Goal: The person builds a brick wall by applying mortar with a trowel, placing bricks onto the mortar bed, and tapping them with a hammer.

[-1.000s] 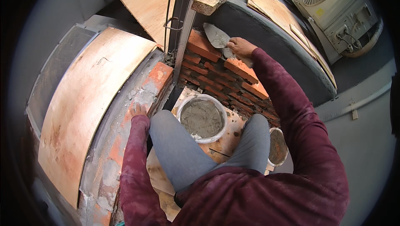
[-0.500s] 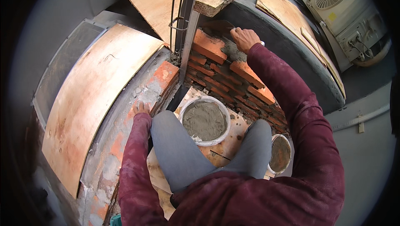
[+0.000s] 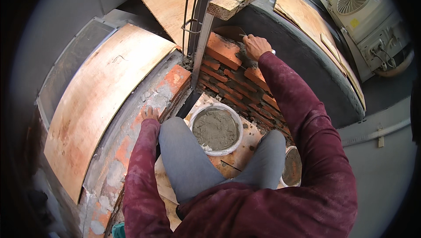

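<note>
Far left: curved plywood sheet [image 3: 96,106] lies over the low wall, bare and untouched.

Left hand [image 3: 150,114]: palm down, fingers spread flat on the mortar-smeared top of the low brick ledge [image 3: 169,91]. It holds nothing and serves as a brace. Same spot as half a second ago and a second ago; no shift.

Centre: white bucket of grey mortar [image 3: 216,129] stands between the knees, about half full, rim clear of both hands. Behind it a metal post [image 3: 206,29] rises against the end of the brick wall [image 3: 234,78].

Right hand [image 3: 255,46]: fingers closed around the handle of a trowel [image 3: 230,32]. The blade now rests at the top course, on or just behind the topmost brick; contact with the joint is likely, but the blade sits in shadow and I cannot confirm it.

Change: a second ago the trowel blade was raised in plain sight, loaded with grey mortar, above the wall. Half a second ago the hand had dropped onto the top course. Now it has travelled left along that course toward the post. Reading: mortar is being laid and drawn along the top bed, not scooped; the bucket is out of play for this stroke.

Right: second small bucket [image 3: 291,167] by the right knee. Far right: outdoor fan unit [image 3: 366,12], well apart.
</note>
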A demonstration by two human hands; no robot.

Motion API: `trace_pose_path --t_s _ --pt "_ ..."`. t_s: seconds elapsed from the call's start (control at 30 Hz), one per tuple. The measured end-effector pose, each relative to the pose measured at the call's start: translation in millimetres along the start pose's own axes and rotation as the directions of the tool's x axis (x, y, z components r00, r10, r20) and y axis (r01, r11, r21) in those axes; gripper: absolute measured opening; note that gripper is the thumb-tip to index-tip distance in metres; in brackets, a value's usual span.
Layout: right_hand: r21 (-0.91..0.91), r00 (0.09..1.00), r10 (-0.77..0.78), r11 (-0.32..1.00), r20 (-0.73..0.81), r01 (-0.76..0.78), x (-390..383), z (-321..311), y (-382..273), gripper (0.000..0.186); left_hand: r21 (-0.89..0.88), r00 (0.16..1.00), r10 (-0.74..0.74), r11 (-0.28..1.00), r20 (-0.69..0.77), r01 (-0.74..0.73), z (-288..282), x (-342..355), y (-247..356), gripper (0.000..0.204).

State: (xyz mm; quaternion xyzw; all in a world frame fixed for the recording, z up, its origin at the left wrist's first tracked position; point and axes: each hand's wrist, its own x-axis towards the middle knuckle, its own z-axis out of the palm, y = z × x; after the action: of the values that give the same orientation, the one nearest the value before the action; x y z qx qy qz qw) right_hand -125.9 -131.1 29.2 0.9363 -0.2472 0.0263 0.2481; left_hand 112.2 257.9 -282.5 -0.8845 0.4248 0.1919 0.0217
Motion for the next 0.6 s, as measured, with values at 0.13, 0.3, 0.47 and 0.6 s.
trace_pose_path --t_s 0.13,0.3,0.47,0.6 --pt "-0.034 0.993 -0.026 0.999 -0.117 0.022 -6 -3 -2 0.018 -0.036 1.0 -0.006 0.999 -0.003 0.006 -2 -10 4 0.074" --pt "-0.009 0.998 -0.023 1.0 -0.058 0.022 -7 -10 6 0.017 0.007 0.997 -0.05 0.999 0.067 0.049 1 -4 -7 0.092" --pt "0.139 0.994 0.1 0.985 0.04 -0.105 -3 -16 4 0.019 0.056 0.996 -0.038 0.998 0.086 0.033 7 2 -8 0.093" --pt "0.253 0.986 0.033 0.965 0.161 -0.073 21 -22 9 0.035 0.09 0.996 -0.054 0.995 0.072 0.048 8 7 -3 0.095"
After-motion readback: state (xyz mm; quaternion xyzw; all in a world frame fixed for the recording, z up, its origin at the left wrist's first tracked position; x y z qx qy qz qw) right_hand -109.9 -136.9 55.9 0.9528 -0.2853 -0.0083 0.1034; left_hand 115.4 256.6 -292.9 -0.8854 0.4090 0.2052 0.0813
